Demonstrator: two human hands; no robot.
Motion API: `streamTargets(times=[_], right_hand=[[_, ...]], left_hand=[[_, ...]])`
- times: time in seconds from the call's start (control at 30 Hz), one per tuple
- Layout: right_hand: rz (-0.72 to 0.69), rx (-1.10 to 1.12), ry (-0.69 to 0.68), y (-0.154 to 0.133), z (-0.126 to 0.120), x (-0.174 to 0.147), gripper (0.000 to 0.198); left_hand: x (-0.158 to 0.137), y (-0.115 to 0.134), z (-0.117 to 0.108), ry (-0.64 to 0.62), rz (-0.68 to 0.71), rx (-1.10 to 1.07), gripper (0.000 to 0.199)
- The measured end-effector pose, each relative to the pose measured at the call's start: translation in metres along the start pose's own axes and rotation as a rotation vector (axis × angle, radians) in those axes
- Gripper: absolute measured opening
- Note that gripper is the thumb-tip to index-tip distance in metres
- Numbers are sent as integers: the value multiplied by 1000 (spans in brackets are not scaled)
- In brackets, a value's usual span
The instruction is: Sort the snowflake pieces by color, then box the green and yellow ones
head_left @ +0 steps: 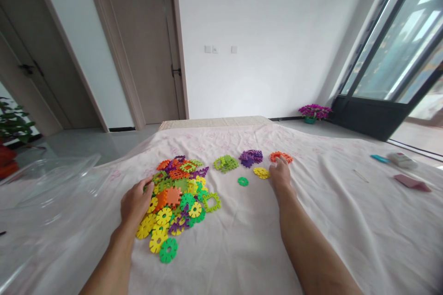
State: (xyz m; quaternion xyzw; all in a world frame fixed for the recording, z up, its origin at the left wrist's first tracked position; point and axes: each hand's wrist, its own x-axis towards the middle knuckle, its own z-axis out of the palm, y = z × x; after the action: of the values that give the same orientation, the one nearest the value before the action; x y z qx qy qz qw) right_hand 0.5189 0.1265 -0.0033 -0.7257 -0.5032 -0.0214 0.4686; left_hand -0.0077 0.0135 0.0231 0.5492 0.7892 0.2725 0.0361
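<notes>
A heap of plastic interlocking pieces (174,197), in orange, green, yellow and purple, lies on the cloth. At its left edge rests my left hand (136,200), touching the pieces, its thumb and fingers slightly apart. My right hand (281,174) reaches out to a small group of orange toothed pieces (286,156), its fingers closed on one; the fingertips are partly hidden. Beside that hand sit stacked yellow discs (261,173). Farther left are a purple group (250,158), a lime green group (226,162) and a single green notched disc (243,181).
A pale patterned cloth (238,239) covers the surface. Clear plastic packaging (51,189) lies at left. On the right are a white object (402,160), a blue item (380,158), a pink piece (411,182) and a thin stick (361,175). Potted flowers (314,111) stand beyond.
</notes>
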Motion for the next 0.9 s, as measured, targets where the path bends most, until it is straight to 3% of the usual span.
streamTargets(times=[0.17,0.23,0.33,0.43,0.5,0.57,0.73,0.9], right_hand=[[-3,4,124,-17,-9,-1,48],[-18,79,94,-33,-12,-3,41],[-65,300,-168,-66,-11,-13,34],[-156,501,-630,-103,-6,-34,32],[-193,522,-913,-126,-3,-51,30],[-285,496,-1101,-145,-1,-68,30],[-554,350,-1247,-168,4,-95,38],[-499,325,-1269,-167,3,-100,27]], left_hand=[[-2,3,-3,20,5,-2,46],[-2,4,-3,21,4,3,46],[-1,4,-2,12,-3,1,46],[-1,3,-2,2,-2,-4,47],[-1,3,-2,-3,2,-6,47],[-1,3,-2,-5,-2,-8,48],[-1,3,-1,-5,-6,-4,48],[-2,4,-3,0,2,5,48]])
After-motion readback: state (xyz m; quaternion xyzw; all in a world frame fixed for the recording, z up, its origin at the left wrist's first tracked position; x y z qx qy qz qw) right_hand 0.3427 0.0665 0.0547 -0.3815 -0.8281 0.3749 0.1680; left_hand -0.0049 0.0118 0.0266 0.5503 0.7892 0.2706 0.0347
